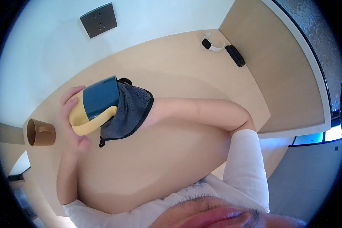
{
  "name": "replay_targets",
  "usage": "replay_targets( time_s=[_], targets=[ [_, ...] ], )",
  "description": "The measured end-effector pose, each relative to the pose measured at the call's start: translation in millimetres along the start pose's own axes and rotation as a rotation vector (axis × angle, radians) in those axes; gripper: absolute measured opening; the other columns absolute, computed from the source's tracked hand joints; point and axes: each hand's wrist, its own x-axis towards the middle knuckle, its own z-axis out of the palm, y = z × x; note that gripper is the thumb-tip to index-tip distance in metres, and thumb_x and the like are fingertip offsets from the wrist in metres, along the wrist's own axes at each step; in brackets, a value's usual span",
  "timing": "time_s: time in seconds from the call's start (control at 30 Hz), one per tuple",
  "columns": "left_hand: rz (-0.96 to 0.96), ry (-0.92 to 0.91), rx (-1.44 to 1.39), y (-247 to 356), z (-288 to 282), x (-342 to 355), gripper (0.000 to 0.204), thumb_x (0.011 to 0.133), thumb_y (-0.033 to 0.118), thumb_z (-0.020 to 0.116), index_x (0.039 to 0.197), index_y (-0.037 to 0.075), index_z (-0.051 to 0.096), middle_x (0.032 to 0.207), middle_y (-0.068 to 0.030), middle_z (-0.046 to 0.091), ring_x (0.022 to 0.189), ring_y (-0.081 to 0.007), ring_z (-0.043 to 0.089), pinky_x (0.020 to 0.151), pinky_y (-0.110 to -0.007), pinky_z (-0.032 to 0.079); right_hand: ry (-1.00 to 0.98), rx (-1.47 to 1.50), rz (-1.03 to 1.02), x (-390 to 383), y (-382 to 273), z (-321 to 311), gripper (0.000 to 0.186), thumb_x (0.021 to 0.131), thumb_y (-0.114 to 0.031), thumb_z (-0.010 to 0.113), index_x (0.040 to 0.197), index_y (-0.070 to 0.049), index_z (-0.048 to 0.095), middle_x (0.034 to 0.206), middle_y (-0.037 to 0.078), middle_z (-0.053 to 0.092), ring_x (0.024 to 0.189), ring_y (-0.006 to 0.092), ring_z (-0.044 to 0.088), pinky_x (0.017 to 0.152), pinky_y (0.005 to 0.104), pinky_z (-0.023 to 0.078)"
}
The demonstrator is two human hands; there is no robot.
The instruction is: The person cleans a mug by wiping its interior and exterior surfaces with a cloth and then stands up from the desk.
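A two-tone mug, blue toward its mouth and yellow toward its base and handle, lies tilted on its side above the desk. My left hand is wrapped round the yellow base end, fingers on the far side and thumb below. At the mouth, my right hand holds a dark grey plush cloth with black edging. The cloth hangs over the rim with one corner loop dangling. It covers most of my right fingers, and whether they reach inside the mug is hidden.
A brown mug stands at the desk's left end. A watch with a white strap and a small black case lie in the far right corner by a wooden side panel. A dark socket plate sits on the white wall.
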Motion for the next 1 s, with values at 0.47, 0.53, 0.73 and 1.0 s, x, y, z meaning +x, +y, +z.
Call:
replay_targets(
  time_s=[0.47, 0.53, 0.73, 1.0],
  targets=[
    [-0.504, 0.08, 0.042, 26, 0, 17, 0.032, 0.097, 0.024, 0.041, 0.117, 0.0, 0.049, 0.113, -0.0122, 0.057, 0.107, -0.0185, 0.052, 0.094, -0.032, 0.04, 0.153, -0.139, -0.101, -6, 10, 8, 0.02, 0.077, -0.007, 0.068, 0.094, -0.003, 0.06, 0.086, 0.009, 0.063, 0.075, 0.0216, 0.059, 0.067, 0.0309, 0.05],
    [-0.57, 0.137, 0.012, 22, -4, 11, 0.034, 0.098, 0.028, 0.04, 0.116, 0.0, 0.05, 0.113, -0.0119, 0.057, 0.107, -0.0172, 0.052, 0.095, -0.032, 0.04, 0.21, -0.203, -0.171, -7, 13, 14, 0.019, 0.076, -0.006, 0.068, 0.094, -0.003, 0.06, 0.085, 0.009, 0.063, 0.074, 0.0219, 0.058, 0.066, 0.031, 0.05],
    [-0.965, 0.332, -0.222, 20, -3, 9, 0.043, 0.1, 0.039, 0.037, 0.114, 0.003, 0.054, 0.098, -0.0078, 0.062, 0.089, -0.01, 0.061, 0.071, -0.025, 0.05, -0.064, -0.08, -0.097, -10, 9, 0, 0.019, 0.075, -0.004, 0.065, 0.094, -0.002, 0.06, 0.075, 0.012, 0.06, 0.067, 0.0262, 0.056, 0.062, 0.0334, 0.047],
    [-1.172, 0.06, -0.83, 5, -19, -2, 0.058, 0.099, 0.05, 0.028, 0.135, 0.007, 0.044, 0.112, -0.0127, 0.063, 0.096, -0.015, 0.066, 0.055, -0.031, 0.059, -0.107, -0.132, -0.215, -1, -3, -15, 0.019, 0.081, -0.008, 0.061, 0.099, -0.002, 0.06, 0.088, 0.014, 0.062, 0.075, 0.0246, 0.06, 0.068, 0.034, 0.049]
  ],
)
